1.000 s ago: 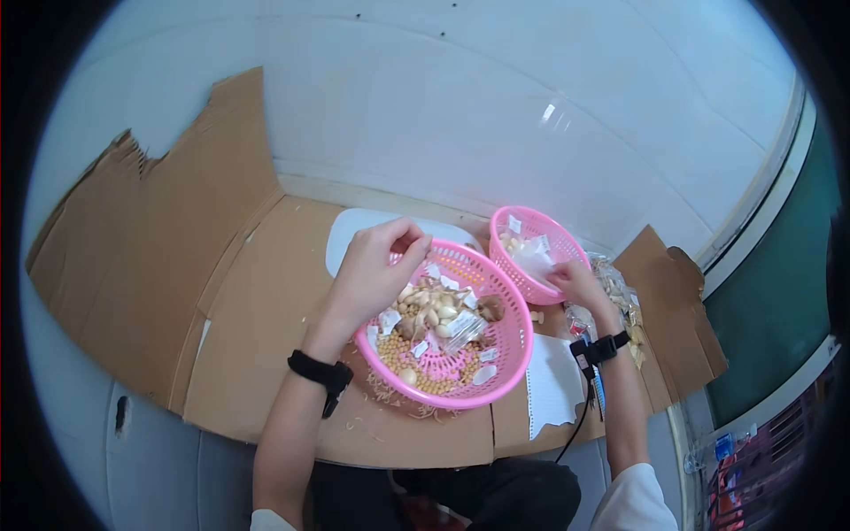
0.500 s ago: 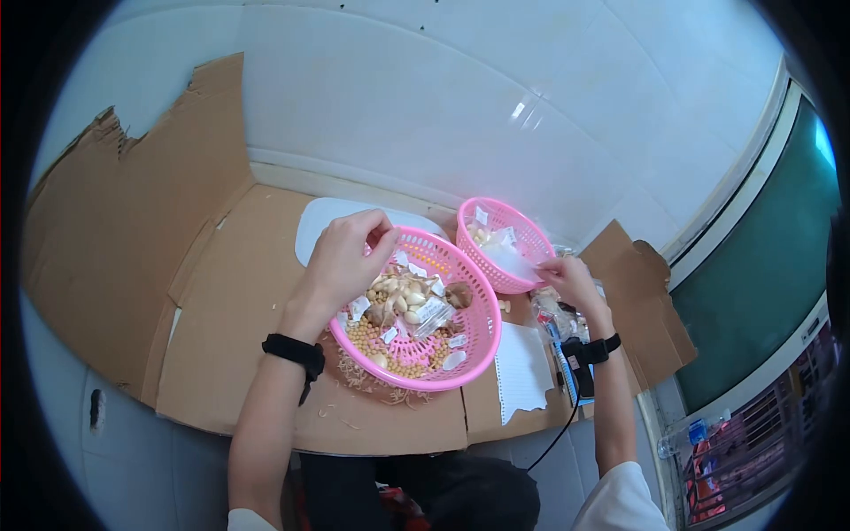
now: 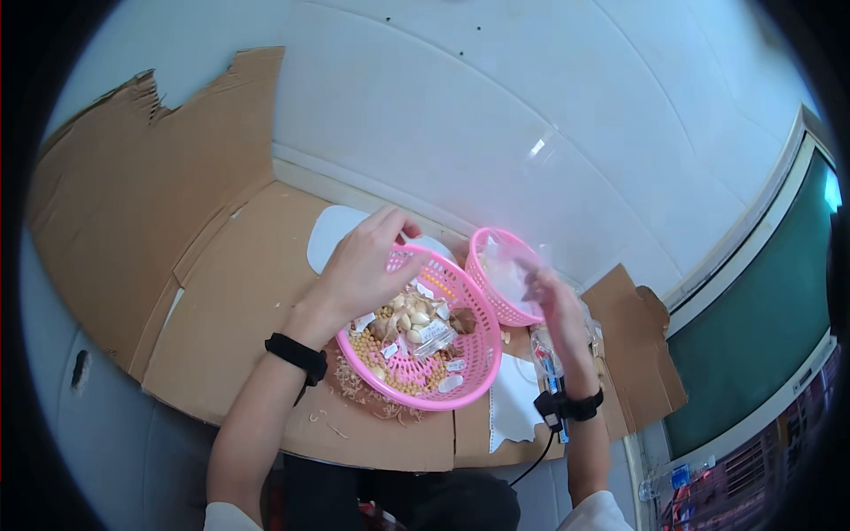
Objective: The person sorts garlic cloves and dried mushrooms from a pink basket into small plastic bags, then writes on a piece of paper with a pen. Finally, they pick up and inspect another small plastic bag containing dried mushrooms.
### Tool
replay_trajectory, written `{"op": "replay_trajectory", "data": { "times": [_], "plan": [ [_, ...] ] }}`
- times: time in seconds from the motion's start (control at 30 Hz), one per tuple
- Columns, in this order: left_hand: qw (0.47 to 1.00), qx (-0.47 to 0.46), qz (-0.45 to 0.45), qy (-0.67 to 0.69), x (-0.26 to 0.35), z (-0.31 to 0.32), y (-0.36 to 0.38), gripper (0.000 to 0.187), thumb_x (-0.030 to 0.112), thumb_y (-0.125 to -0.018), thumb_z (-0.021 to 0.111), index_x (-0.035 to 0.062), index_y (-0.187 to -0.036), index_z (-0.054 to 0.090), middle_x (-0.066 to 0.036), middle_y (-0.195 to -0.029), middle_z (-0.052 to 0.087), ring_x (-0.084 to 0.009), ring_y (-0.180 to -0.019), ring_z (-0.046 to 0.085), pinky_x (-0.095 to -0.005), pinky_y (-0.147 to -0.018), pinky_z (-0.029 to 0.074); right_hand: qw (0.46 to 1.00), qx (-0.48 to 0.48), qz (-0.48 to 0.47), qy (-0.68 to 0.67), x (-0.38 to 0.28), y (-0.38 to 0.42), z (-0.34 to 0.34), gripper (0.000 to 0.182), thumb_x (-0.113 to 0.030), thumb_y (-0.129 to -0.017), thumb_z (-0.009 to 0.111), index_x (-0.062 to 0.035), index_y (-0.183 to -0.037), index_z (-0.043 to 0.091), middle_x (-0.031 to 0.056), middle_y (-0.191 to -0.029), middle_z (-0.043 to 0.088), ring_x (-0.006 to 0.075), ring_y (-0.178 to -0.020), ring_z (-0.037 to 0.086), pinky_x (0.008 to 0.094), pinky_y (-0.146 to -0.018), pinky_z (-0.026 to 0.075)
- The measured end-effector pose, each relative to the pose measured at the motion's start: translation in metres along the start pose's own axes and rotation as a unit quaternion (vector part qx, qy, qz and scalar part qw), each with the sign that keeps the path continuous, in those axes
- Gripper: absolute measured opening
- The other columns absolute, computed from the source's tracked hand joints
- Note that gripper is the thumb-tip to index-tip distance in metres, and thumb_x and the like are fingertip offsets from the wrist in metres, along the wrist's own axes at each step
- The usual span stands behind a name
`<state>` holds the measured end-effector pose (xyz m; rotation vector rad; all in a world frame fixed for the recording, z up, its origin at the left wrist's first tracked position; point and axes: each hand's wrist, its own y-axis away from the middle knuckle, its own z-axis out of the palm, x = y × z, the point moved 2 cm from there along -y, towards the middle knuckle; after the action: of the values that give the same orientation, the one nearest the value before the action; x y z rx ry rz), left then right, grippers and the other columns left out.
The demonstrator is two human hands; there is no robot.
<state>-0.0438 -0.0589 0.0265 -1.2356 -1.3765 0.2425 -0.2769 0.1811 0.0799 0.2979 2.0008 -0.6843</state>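
In the middle stands a large pink basket (image 3: 492, 354). It holds garlic cloves (image 3: 420, 317), yellow soybeans (image 3: 405, 387), white paper scraps and a small clear packet with a label (image 3: 436, 336). My left hand (image 3: 367, 265) is at the basket's far left rim, with the thumb on the inner side and the fingers beyond the rim. Behind and to the right is a smaller pink basket (image 3: 482, 265). Over it, my right hand (image 3: 560, 314) pinches a clear plastic bag (image 3: 509, 276); the fingertips are blurred.
A white lid-like sheet (image 3: 326, 239) lies behind the large basket. Torn lined paper (image 3: 512, 407) and clear packaging lie to the right. Thin shavings (image 3: 354, 382) are scattered in front. Upright cardboard (image 3: 177, 168) stands at left, and a cardboard flap (image 3: 633, 327) at right.
My right hand has lifted and turned, raising the plastic bag higher at the small basket. My left hand's thumb and fingers are farther apart at the rim. The whole view has shifted slightly.
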Motion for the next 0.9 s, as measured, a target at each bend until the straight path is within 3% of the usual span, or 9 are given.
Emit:
{"op": "replay_trajectory", "data": {
  "times": [0.03, 0.07, 0.13, 0.2, 0.33, 0.57, 0.63, 0.73, 0.9],
  "plan": [
    [1.000, 0.008, 0.025, -0.003, 0.003, -0.001, 0.001, 0.040, 0.022, -0.090, 0.080, -0.0014, -0.118, 0.063, -0.019, -0.117, 0.066, -0.0319, -0.109, 0.067, -0.0416, -0.092, 0.054, 1.000, -0.006, -0.001, -0.001, -0.008, 0.000, 0.018, 0.041, -0.021, -0.111, 0.051, 0.0041, -0.142, 0.063, 0.0110, -0.133, 0.069, 0.0147, -0.114, 0.064, 0.0303, -0.098, 0.052],
    [1.000, 0.010, 0.024, -0.008, 0.007, -0.003, 0.000, 0.040, 0.022, -0.090, 0.080, -0.0014, -0.118, 0.063, -0.019, -0.117, 0.066, -0.0319, -0.109, 0.067, -0.0416, -0.092, 0.054, 0.997, -0.038, 0.043, -0.047, -0.017, 0.001, 0.041, 0.040, -0.021, -0.111, 0.053, 0.0034, -0.141, 0.063, 0.0092, -0.128, 0.070, 0.0132, -0.109, 0.064, 0.0295, -0.095, 0.052],
    [0.992, 0.009, 0.126, 0.005, 0.019, -0.003, 0.001, 0.063, 0.036, -0.080, 0.085, 0.0017, -0.127, 0.060, -0.019, -0.127, 0.061, -0.0393, -0.122, 0.058, -0.0462, -0.102, 0.050, 0.988, -0.070, 0.092, -0.100, -0.020, 0.000, 0.074, 0.039, -0.020, -0.111, 0.054, 0.0028, -0.141, 0.063, 0.0074, -0.123, 0.070, 0.0117, -0.104, 0.064, 0.0287, -0.093, 0.052],
    [0.993, -0.009, 0.119, 0.002, 0.022, 0.003, 0.002, 0.069, 0.037, -0.077, 0.087, 0.0021, -0.129, 0.059, -0.019, -0.126, 0.060, -0.0398, -0.122, 0.057, -0.0473, -0.104, 0.048, 0.988, -0.108, 0.075, -0.084, -0.018, -0.006, 0.096, 0.034, -0.017, -0.108, 0.060, 0.0016, -0.135, 0.066, 0.0035, -0.113, 0.071, 0.0072, -0.101, 0.064, 0.0250, -0.089, 0.052],
    [0.990, -0.068, 0.116, -0.045, 0.019, 0.006, 0.008, 0.083, 0.033, -0.069, 0.090, 0.0018, -0.139, 0.056, -0.019, -0.134, 0.058, -0.0407, -0.127, 0.055, -0.0487, -0.110, 0.043, 0.981, -0.135, 0.046, -0.132, -0.019, -0.008, 0.129, 0.026, -0.006, -0.102, 0.068, 0.0003, -0.127, 0.065, 0.0007, -0.097, 0.071, 0.0063, -0.092, 0.066, 0.0235, -0.082, 0.053],
    [0.989, -0.089, 0.085, -0.087, 0.017, 0.015, 0.011, 0.080, 0.032, -0.069, 0.090, 0.0033, -0.136, 0.057, -0.018, -0.132, 0.058, -0.0400, -0.126, 0.055, -0.0497, -0.110, 0.043, 0.984, -0.126, 0.002, -0.126, 0.002, -0.007, 0.127, 0.024, -0.008, -0.104, 0.067, 0.0016, -0.126, 0.062, 0.0034, -0.094, 0.071, 0.0077, -0.083, 0.067, 0.0239, -0.072, 0.054],
    [0.984, -0.108, 0.118, -0.083, 0.017, 0.014, 0.011, 0.077, 0.031, -0.069, 0.090, 0.0047, -0.134, 0.059, -0.017, -0.131, 0.058, -0.0395, -0.125, 0.056, -0.0490, -0.110, 0.044, 0.985, -0.118, 0.003, -0.125, 0.003, -0.001, 0.129, 0.026, -0.010, -0.106, 0.066, 0.0022, -0.128, 0.060, 0.0031, -0.093, 0.070, 0.0077, -0.082, 0.067, 0.0230, -0.070, 0.054],
    [0.989, -0.113, 0.083, -0.056, 0.010, 0.013, 0.012, 0.079, 0.031, -0.069, 0.090, 0.0055, -0.137, 0.060, -0.017, -0.130, 0.059, -0.0387, -0.125, 0.056, -0.0478, -0.109, 0.045, 0.993, -0.033, -0.020, -0.114, 0.000, 0.004, 0.136, 0.030, -0.015, -0.109, 0.062, 0.0029, -0.132, 0.057, 0.0045, -0.101, 0.066, 0.0063, -0.086, 0.063, 0.0218, -0.072, 0.052],
    [0.988, -0.135, 0.058, -0.044, 0.011, 0.011, 0.009, 0.082, 0.033, -0.072, 0.090, 0.0049, -0.142, 0.059, -0.017, -0.129, 0.061, -0.0376, -0.125, 0.057, -0.0472, -0.109, 0.045, 0.991, -0.009, -0.062, -0.118, 0.002, 0.005, 0.131, 0.029, -0.020, -0.112, 0.058, 0.0032, -0.128, 0.061, 0.0040, -0.106, 0.061, 0.0064, -0.081, 0.058, 0.0225, -0.072, 0.050]
  ]
}}
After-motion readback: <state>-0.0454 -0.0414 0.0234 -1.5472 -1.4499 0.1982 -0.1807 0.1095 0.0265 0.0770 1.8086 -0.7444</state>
